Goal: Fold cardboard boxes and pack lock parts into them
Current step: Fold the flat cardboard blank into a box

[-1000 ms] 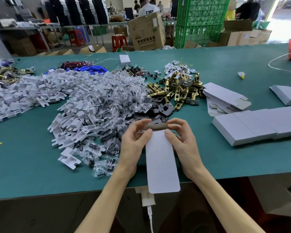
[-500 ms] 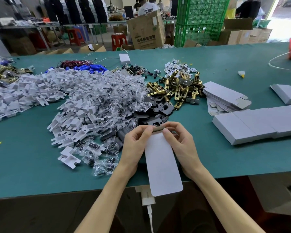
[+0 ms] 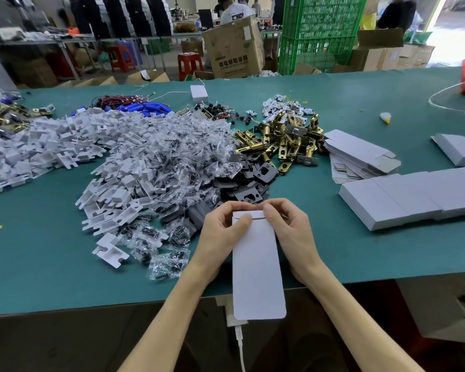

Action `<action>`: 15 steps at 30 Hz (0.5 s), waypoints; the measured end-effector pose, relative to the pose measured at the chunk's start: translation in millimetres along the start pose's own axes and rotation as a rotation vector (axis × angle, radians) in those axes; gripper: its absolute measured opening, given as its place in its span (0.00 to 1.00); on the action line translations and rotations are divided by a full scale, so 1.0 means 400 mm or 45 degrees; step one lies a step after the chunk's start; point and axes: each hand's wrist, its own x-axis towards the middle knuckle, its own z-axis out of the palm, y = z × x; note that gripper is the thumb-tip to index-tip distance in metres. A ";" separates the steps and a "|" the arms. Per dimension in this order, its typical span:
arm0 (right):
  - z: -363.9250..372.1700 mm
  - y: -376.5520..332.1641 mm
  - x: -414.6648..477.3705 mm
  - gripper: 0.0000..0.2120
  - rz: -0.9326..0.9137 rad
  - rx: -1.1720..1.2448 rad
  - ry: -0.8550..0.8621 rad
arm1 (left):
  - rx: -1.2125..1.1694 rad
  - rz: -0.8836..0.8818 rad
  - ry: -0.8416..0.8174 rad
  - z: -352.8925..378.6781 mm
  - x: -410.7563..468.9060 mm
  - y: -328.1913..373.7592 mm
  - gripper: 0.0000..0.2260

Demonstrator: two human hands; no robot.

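I hold the box (image 3: 256, 264) in the lower middle of the frame, its long white face turned up toward me. Its far end sits between my hands above the counter (image 3: 38, 264). Its near end, with rounded corners, hangs out past the counter's front edge.

My left hand (image 3: 219, 233) grips the far end from the left, fingers curled behind it and the thumb pressed on the front just under a narrow flap. My right hand (image 3: 291, 232) grips from the right, fingers curled over the top edge at that flap. Both sets of fingers are clamped on the box. I cannot tell whether the flap is tucked in.

Just beyond my hands lies a heap of dark plates (image 3: 255, 174). Left of them, clear bags (image 3: 177, 162) of small dark parts spread across the middle of the frame. White inserts (image 3: 65, 149) pile up further left, reaching the frame's edge. Brass latches (image 3: 282, 140) lie heaped above and right of the plates.

Right of the latches sits a stack of flat blanks (image 3: 357, 154). Below that, toward the right edge, a row of closed boxes (image 3: 414, 196) lies end to end on the counter. Behind the counter, at the top of the frame, stand green crates (image 3: 320, 30) and a brown carton (image 3: 232, 49).
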 end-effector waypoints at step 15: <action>0.014 -0.013 -0.008 0.20 0.033 0.045 -0.222 | -0.216 -0.124 0.183 -0.006 0.016 -0.004 0.06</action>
